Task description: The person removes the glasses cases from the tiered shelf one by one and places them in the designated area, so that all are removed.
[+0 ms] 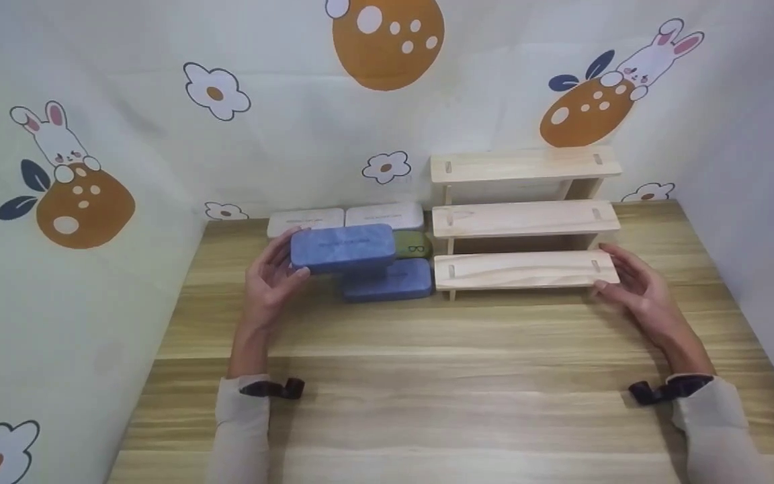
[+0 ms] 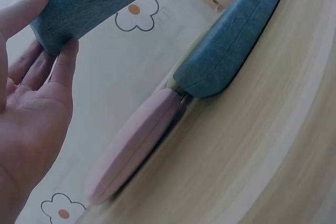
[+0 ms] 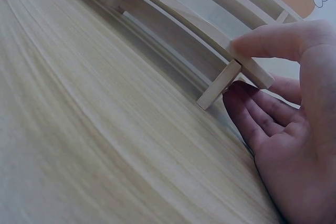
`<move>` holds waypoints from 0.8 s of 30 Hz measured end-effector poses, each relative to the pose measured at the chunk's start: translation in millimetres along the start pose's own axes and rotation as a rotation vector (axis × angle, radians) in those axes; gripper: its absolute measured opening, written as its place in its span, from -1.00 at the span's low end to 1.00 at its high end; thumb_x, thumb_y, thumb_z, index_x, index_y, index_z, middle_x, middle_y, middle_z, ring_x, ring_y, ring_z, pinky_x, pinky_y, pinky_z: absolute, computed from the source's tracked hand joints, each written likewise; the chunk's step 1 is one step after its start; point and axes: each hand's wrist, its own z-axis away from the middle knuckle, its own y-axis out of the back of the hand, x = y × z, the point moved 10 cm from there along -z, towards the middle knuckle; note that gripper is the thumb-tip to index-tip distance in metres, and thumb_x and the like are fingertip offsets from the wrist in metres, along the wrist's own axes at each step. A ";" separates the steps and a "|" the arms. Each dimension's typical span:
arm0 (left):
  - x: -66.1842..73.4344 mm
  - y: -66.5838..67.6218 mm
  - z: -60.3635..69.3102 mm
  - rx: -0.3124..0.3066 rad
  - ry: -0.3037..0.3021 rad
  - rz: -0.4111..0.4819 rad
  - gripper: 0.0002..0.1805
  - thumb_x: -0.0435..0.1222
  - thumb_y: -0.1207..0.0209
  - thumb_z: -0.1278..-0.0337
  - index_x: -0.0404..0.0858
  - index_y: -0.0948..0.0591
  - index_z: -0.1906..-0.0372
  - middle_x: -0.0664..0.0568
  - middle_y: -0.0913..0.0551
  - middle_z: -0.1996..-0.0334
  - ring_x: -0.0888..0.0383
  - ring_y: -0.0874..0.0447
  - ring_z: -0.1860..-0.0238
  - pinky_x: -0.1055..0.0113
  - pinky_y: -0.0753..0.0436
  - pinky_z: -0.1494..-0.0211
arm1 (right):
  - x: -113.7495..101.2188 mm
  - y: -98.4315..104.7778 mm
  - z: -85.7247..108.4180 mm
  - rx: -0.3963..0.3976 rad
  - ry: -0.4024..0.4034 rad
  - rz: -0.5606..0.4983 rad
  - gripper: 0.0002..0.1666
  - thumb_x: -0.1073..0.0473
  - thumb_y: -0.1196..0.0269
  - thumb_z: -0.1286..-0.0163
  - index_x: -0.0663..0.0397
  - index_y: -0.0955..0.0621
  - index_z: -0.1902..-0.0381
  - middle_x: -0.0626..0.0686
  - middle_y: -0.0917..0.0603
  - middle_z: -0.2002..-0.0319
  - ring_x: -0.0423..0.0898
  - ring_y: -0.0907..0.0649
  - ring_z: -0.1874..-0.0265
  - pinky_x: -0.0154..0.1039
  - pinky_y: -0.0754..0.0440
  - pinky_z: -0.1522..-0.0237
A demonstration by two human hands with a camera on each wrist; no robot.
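Observation:
A blue glasses case (image 1: 342, 247) is held up off the table in my left hand (image 1: 271, 281), thumb on the near side and fingers on the far side at its left end. In the left wrist view the same case (image 2: 100, 6) is above a second blue glasses case (image 2: 231, 38) and a pinkish case (image 2: 137, 142). My right hand (image 1: 643, 296) pinches the right end of the lowest step of a three-tier wooden rack (image 1: 525, 270). The right wrist view has the thumb on the step's edge and the fingers (image 3: 262, 111) curled beneath it.
Two pale cases, one on the left (image 1: 306, 220) and one on the right (image 1: 384, 215), lie along the back wall. A green case (image 1: 412, 246) with a glasses drawing lies between them and the lower blue one. Patterned cloth walls (image 1: 293, 148) enclose the wooden table (image 1: 467, 390).

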 end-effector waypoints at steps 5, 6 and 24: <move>-6.6 9.9 6.4 0.025 0.048 0.024 -0.20 -0.62 -0.34 -0.19 -0.35 -0.43 -0.56 -0.19 -0.52 -0.53 -0.07 -0.43 -0.59 0.25 -0.43 -0.71 | -0.5 -1.1 0.2 -0.011 -0.005 0.000 -0.15 0.47 -0.35 -0.43 0.31 -0.33 -0.62 -0.09 -0.62 -0.40 -0.29 -0.60 -0.37 -0.62 -0.45 -0.44; -7.7 11.4 7.6 0.026 0.054 0.027 -0.20 -0.63 -0.34 -0.19 -0.36 -0.43 -0.56 -0.19 -0.52 -0.53 -0.07 -0.44 -0.58 0.25 -0.44 -0.70 | -0.5 -1.2 0.1 -0.013 -0.005 0.002 -0.15 0.47 -0.35 -0.44 0.30 -0.33 -0.62 -0.09 -0.62 -0.41 -0.30 -0.59 -0.38 -0.63 -0.44 -0.44; -20.1 46.1 23.5 0.055 0.106 0.036 -0.19 -0.68 -0.31 -0.21 -0.36 -0.41 -0.57 -0.27 -0.44 -0.57 -0.06 -0.40 -0.61 0.27 -0.43 -0.70 | -0.3 -0.4 0.6 0.001 -0.001 -0.030 -0.17 0.50 -0.33 -0.44 0.34 -0.34 -0.61 -0.05 -0.66 -0.34 -0.27 -0.63 -0.32 -0.59 -0.49 -0.40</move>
